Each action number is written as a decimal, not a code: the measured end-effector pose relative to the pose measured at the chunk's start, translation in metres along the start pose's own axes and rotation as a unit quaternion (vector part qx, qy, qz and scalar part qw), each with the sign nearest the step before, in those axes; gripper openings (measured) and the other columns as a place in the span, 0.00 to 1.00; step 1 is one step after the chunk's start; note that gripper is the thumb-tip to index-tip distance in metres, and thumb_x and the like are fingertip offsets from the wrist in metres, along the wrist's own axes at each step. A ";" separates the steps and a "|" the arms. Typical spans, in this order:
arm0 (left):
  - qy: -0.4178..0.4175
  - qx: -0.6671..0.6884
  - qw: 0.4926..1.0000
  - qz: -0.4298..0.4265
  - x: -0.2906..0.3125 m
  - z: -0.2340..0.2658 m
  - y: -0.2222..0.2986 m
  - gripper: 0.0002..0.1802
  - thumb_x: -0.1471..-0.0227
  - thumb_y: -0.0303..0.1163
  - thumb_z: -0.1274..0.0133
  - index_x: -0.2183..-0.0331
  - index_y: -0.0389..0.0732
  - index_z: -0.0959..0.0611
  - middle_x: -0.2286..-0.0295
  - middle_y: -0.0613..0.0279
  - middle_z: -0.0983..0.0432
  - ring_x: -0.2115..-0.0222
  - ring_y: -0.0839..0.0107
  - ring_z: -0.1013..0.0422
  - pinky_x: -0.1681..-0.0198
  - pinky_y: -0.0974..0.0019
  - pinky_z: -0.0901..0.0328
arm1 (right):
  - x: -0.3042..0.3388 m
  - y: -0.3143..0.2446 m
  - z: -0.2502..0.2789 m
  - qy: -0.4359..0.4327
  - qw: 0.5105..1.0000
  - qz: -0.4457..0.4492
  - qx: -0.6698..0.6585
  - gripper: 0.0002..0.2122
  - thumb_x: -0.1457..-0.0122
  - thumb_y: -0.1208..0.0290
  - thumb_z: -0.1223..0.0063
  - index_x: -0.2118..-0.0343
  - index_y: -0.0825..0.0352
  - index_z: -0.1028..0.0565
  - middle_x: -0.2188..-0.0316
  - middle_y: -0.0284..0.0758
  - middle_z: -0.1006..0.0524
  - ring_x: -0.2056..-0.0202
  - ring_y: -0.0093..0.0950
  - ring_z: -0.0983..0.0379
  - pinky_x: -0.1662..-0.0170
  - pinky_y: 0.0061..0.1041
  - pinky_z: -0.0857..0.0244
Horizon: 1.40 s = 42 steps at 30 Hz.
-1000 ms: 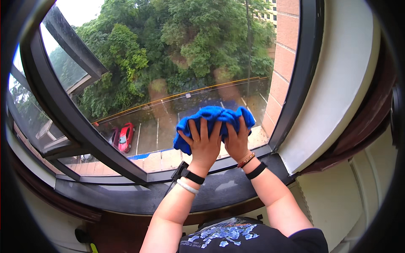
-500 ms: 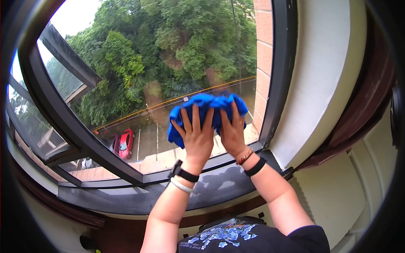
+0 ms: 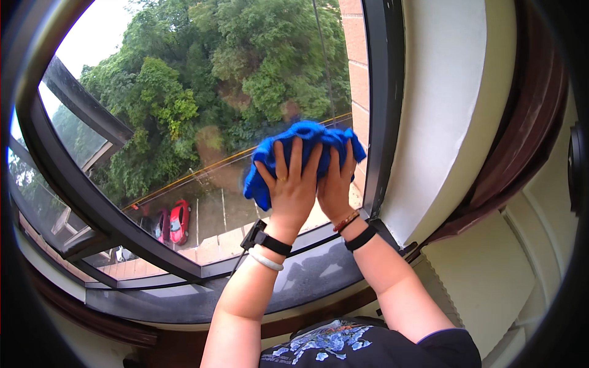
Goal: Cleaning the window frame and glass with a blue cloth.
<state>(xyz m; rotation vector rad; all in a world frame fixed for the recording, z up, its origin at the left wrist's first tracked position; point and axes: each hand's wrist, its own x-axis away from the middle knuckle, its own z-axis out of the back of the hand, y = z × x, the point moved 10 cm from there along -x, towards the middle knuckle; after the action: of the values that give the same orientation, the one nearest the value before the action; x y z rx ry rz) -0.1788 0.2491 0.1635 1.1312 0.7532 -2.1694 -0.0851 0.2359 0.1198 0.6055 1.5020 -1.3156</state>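
A crumpled blue cloth (image 3: 307,130) is pressed against the large window pane (image 3: 239,80), near its lower right part. My left hand (image 3: 293,193) holds the cloth to the glass, its fingers spread across the front of it. Close beside it, my right hand (image 3: 335,187) holds the cloth's right part, fingers pointing up and its thumb side toward the left hand. Both palms face the glass, and the cloth beneath them is hidden. Dark bands circle both wrists, and a pale bracelet (image 3: 265,259) sits on the left one.
A dark window frame (image 3: 383,110) bounds the pane at right, with a white curved wall (image 3: 442,110) beside it. Below runs a dark sill (image 3: 184,303). At left, an outward-swung window sash (image 3: 86,101) stands open. Outside are trees and a red car (image 3: 179,222).
Both hands and the blue cloth have moved up and to the right along the glass, closer to the right frame. The view has shifted a little as well.
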 end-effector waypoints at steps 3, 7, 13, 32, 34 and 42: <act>-0.036 0.006 0.999 -0.012 0.044 -0.030 0.009 0.27 0.52 0.35 0.48 0.47 0.57 0.26 0.40 0.55 0.47 0.38 0.43 0.57 0.44 0.25 0.70 | 0.046 0.020 -0.008 -0.041 0.998 -0.037 0.033 0.28 0.52 0.80 0.48 0.45 0.71 0.40 0.40 0.59 0.50 0.42 0.57 0.48 0.41 0.50 0.52; -0.062 -0.001 0.998 -0.020 0.073 -0.043 0.018 0.27 0.51 0.32 0.48 0.47 0.56 0.26 0.39 0.57 0.51 0.37 0.46 0.60 0.42 0.28 0.71 | 0.072 0.031 -0.007 -0.095 0.991 -0.070 0.056 0.28 0.51 0.79 0.47 0.45 0.71 0.39 0.40 0.58 0.50 0.42 0.56 0.48 0.41 0.48 0.51; -0.070 0.039 0.997 0.013 0.052 -0.024 0.016 0.29 0.51 0.32 0.46 0.45 0.52 0.28 0.38 0.54 0.52 0.36 0.45 0.61 0.39 0.34 0.70 | 0.025 0.008 0.023 -0.076 0.997 0.000 0.016 0.21 0.49 0.83 0.53 0.49 0.74 0.32 0.40 0.55 0.45 0.40 0.53 0.47 0.39 0.46 0.53; 0.016 0.047 0.998 0.034 -0.032 -0.005 0.017 0.31 0.52 0.34 0.47 0.44 0.50 0.30 0.39 0.50 0.51 0.38 0.41 0.58 0.42 0.27 0.71 | -0.074 -0.007 0.031 -0.013 0.995 0.085 0.047 0.25 0.49 0.82 0.51 0.45 0.72 0.36 0.39 0.54 0.47 0.41 0.56 0.49 0.39 0.46 0.52; 0.004 0.047 0.999 0.017 -0.004 -0.023 0.028 0.30 0.52 0.34 0.46 0.45 0.50 0.29 0.40 0.51 0.48 0.38 0.43 0.57 0.42 0.27 0.69 | -0.040 0.008 0.028 -0.024 0.995 0.072 0.066 0.25 0.50 0.82 0.51 0.45 0.73 0.37 0.39 0.56 0.48 0.42 0.57 0.48 0.40 0.46 0.50; -0.127 0.042 0.991 -0.033 0.104 -0.084 0.054 0.28 0.51 0.29 0.52 0.46 0.50 0.28 0.40 0.57 0.47 0.37 0.51 0.55 0.40 0.34 0.63 | 0.079 0.063 0.007 -0.195 0.963 -0.057 0.176 0.25 0.45 0.79 0.56 0.43 0.76 0.42 0.40 0.59 0.49 0.43 0.59 0.46 0.40 0.46 0.48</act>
<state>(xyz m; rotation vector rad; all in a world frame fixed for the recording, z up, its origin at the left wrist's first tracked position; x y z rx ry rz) -0.1459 0.2478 0.0233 0.8578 0.5986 -2.3626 -0.0570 0.2284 0.0225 0.4508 1.0001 -1.6984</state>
